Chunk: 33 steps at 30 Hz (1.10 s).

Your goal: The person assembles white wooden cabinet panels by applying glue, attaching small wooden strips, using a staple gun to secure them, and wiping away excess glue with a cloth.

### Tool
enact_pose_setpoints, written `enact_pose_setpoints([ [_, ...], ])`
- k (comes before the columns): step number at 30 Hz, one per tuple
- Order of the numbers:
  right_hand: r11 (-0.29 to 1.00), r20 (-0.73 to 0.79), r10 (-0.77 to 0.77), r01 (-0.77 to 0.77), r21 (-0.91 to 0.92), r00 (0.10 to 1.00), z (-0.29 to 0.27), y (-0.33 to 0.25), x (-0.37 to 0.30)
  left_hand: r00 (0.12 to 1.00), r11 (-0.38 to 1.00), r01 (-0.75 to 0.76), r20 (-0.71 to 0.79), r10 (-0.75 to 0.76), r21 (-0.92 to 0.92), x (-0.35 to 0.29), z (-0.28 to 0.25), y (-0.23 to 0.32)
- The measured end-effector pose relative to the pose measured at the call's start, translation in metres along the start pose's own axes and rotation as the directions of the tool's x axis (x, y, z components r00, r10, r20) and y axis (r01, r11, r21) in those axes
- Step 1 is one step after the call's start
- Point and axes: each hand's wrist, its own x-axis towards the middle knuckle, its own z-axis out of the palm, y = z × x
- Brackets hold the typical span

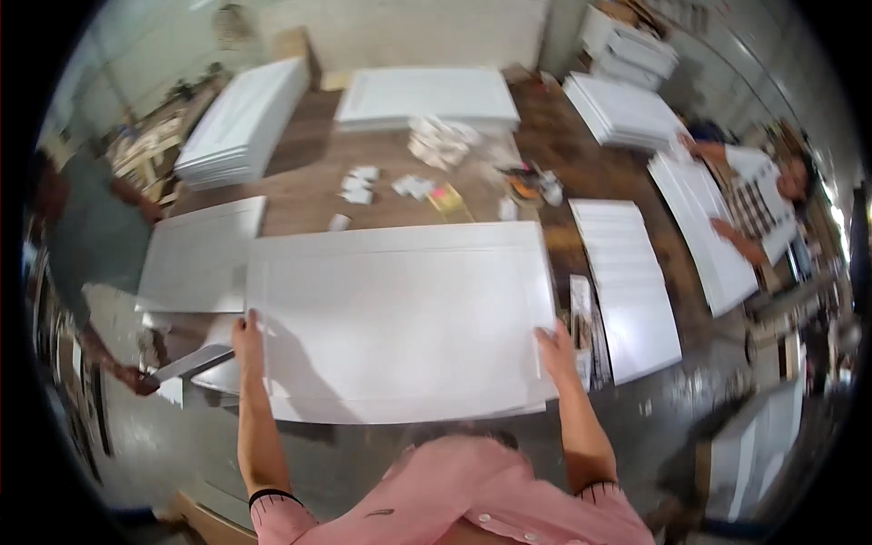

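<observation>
A large white cabinet door panel (400, 318) with a raised border lies in front of me, across the near edge of the table. My left hand (247, 336) grips its left edge, thumb on top and fingers mostly hidden beneath. On the opposite edge my right hand (558, 352) holds it the same way. Beside my left hand, a long grey strip (195, 361) is held by a co-worker's hand (136, 380). A narrow white box-like piece (581, 327) stands just right of my right hand.
Stacks of white panels stand at the back left (241, 123), back centre (427, 95) and back right (622, 109). More panels lie left (202, 259) and right (627, 286). A crumpled cloth (442, 141), small white pieces and tools sit mid-table. A second person handles a panel (695, 222) at right.
</observation>
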Motion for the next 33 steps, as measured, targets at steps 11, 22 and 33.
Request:
enact_pose_setpoints([
  [11,0.639,-0.352,-0.376,-0.036,-0.769,0.857,-0.045,-0.030,-0.008,0.890,0.709,-0.449,0.207,0.405,0.544,-0.082,0.069,0.003],
  [22,0.770,-0.151,-0.357,0.199,-0.607,0.922,-0.003,-0.034,-0.045,0.414,0.562,-0.824,0.755,0.508,0.073,-0.313,0.180,0.080],
  [33,0.519,0.161,-0.419,0.382,-0.765,0.893,0.048,-0.035,0.020,0.454,0.581,-0.812,0.690,0.563,0.061,-0.324,0.190,0.080],
])
